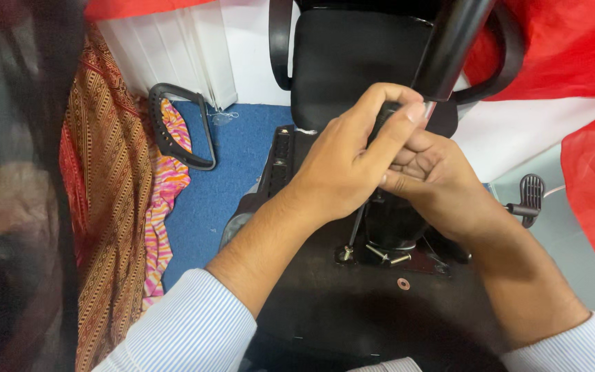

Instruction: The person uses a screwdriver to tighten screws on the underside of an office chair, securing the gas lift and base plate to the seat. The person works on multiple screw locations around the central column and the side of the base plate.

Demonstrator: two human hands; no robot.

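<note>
Overhead, both hands' fingers clamped on black, smooth, glossy gas-lift cylinder (449, 48), left hand (352, 162), right hand (435, 182).

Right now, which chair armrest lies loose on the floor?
The loop-shaped armrest at left, lying on the blue carpet beside the striped cloth. The other two armrests remain on the chair back.

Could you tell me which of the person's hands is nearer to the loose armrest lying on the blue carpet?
The left. The left hand is at the chair's black column, on the side toward the loose armrest, with blue carpet between them. The right hand sits beyond the left, farther from it.
</note>
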